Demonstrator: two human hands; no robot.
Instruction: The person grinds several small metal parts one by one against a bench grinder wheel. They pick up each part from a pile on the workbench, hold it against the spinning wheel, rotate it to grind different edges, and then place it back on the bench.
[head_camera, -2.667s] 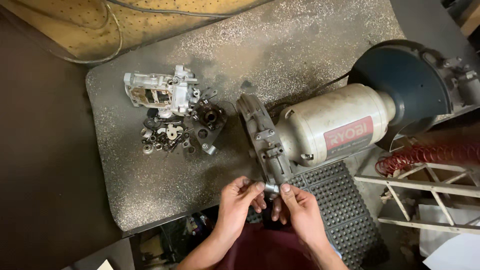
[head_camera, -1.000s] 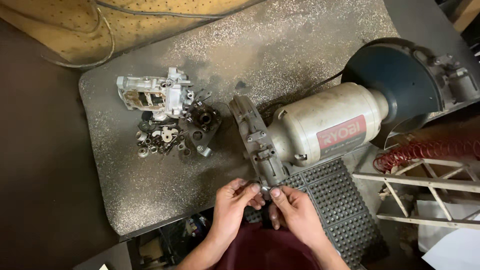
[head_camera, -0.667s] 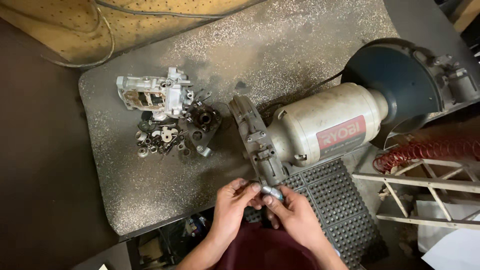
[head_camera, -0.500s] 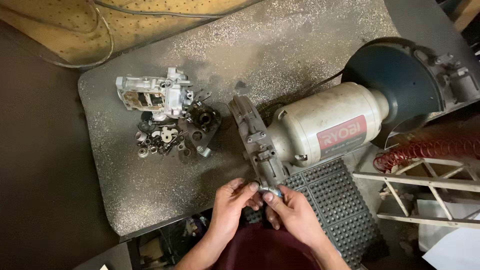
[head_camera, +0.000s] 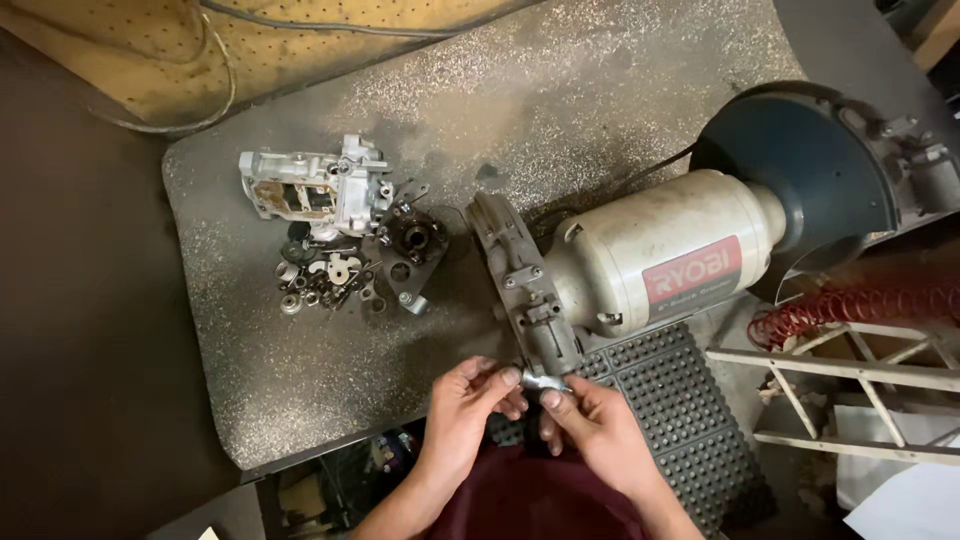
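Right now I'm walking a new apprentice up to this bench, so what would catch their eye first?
Most striking is the cream bench grinder with its dark blue wheel guard, lying across the right of the speckled worktop. Just below its near end, the left hand and right hand pinch a small metal part between them. At upper left sits a grey cast housing above a scatter of small fittings.

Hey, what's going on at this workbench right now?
A person is holding a small metal part between the fingertips of both hands, the left hand and the right hand, right at the near end of a bench grinder. The grinder sits on a speckled grey bench top. Farther left lie a grey cast metal housing and a pile of small loose parts, untouched. A coiled red hose lies to the right.
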